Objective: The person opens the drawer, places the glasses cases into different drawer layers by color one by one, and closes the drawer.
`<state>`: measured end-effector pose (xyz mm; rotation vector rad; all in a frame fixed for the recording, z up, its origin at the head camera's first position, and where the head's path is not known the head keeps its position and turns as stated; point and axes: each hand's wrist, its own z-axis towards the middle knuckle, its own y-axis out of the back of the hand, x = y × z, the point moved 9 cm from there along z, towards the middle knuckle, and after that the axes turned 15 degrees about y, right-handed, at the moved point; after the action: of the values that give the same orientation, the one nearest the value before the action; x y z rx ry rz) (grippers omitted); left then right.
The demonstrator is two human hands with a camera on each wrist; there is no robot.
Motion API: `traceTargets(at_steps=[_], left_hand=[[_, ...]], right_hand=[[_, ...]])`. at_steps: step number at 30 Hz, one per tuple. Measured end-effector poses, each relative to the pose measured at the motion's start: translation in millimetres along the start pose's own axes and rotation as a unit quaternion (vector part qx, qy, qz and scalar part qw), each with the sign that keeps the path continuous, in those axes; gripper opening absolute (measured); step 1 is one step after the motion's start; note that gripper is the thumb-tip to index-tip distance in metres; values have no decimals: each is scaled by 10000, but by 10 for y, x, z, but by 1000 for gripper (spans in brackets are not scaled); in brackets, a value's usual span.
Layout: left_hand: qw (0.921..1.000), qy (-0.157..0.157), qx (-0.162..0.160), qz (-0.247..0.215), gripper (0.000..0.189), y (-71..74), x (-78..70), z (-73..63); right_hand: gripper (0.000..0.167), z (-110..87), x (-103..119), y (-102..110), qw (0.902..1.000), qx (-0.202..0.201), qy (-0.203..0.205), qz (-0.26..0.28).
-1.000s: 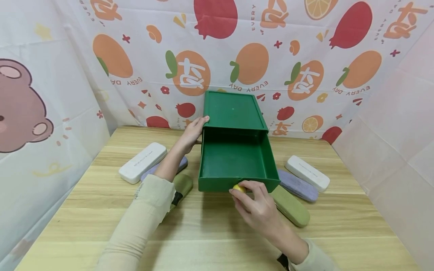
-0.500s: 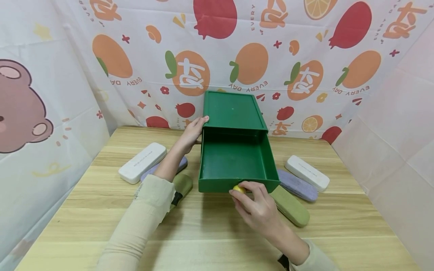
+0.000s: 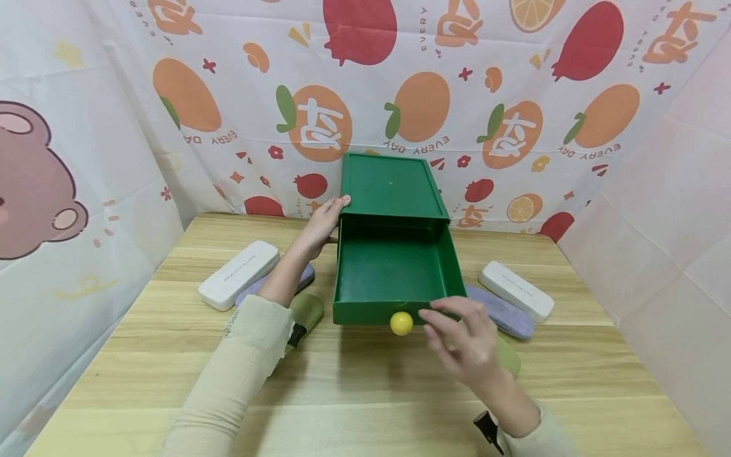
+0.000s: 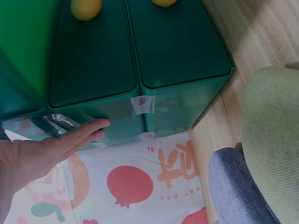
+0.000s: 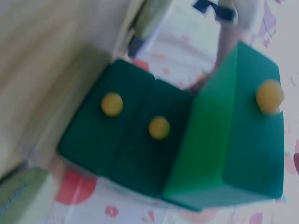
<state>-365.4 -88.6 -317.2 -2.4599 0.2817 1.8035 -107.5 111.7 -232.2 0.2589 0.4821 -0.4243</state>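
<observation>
A green drawer cabinet [image 3: 391,184] stands at the back middle of the table in the head view. Its top drawer [image 3: 365,313] is pulled out, its inside bare, with a round yellow knob [image 3: 401,324] on the front. My left hand [image 3: 322,228] rests against the cabinet's left side, thumb at the top edge. Straight fingers [image 4: 88,132] lie along the taped side wall in the left wrist view. My right hand [image 3: 465,336] is just right of the knob, apart from it, fingers loosely bent and holding nothing. Two closed drawers [image 5: 135,116] with yellow knobs sit below.
Left of the cabinet lie a white case [image 3: 240,276], a purple case [image 3: 305,279] and a green case [image 3: 308,311], the last two partly behind the left arm. On the right are another white case [image 3: 516,291], purple case [image 3: 502,311] and green case [image 3: 508,355].
My right hand has let go of the yellow knob and moved a little to the right. The left hand and the pulled-out drawer stay where they were.
</observation>
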Motion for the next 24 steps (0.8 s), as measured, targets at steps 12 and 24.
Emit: traceTargets(at_steps=[12, 24], left_hand=[[9999, 50, 106, -34, 59, -50, -75, -131], [9999, -69, -50, 74, 62, 1, 3, -8]], right_hand=[[22, -653, -685, 312, 9605, 1098, -2489, -583], [46, -1766, -830, 106, 7283, 5237, -4416, 175]])
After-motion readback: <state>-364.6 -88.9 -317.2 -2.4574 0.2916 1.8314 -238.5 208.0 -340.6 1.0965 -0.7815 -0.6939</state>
